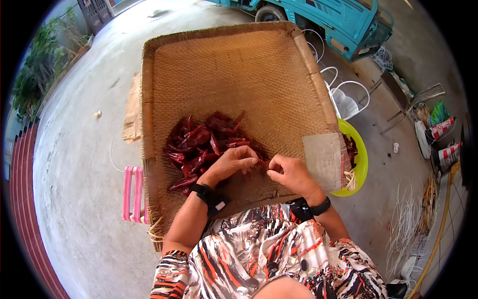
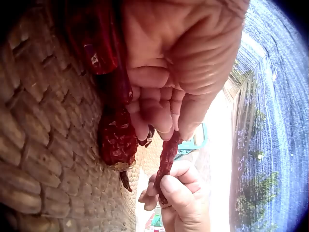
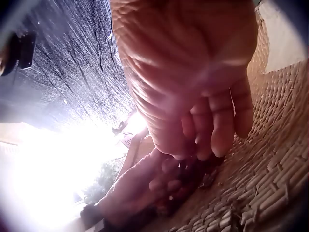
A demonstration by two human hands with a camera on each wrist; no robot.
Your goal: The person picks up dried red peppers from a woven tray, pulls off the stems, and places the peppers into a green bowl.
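Over the front of a large woven tray [image 1: 224, 74], both hands come together on one wrinkled dried red chili [image 2: 167, 157]. My left hand [image 1: 232, 163] pinches one end between thumb and fingers. The other end is pinched by my right hand [image 1: 295, 175], seen facing it in the left wrist view. A heap of glossy dark red dried chilies [image 1: 191, 142] lies on the tray, beside and beyond the left hand. Some of these chilies [image 2: 118, 137] show close to the left fingers. In the right wrist view, the palm and fingers largely hide the held chili.
A piece of cardboard [image 1: 322, 160] covers the tray's right front corner. Beside it stands a yellow-green basin [image 1: 361, 172] with more chilies. White buckets [image 1: 346, 102] stand at the right, a pink-striped stool [image 1: 133, 194] at the left, a teal cargo vehicle [image 1: 333, 22] behind.
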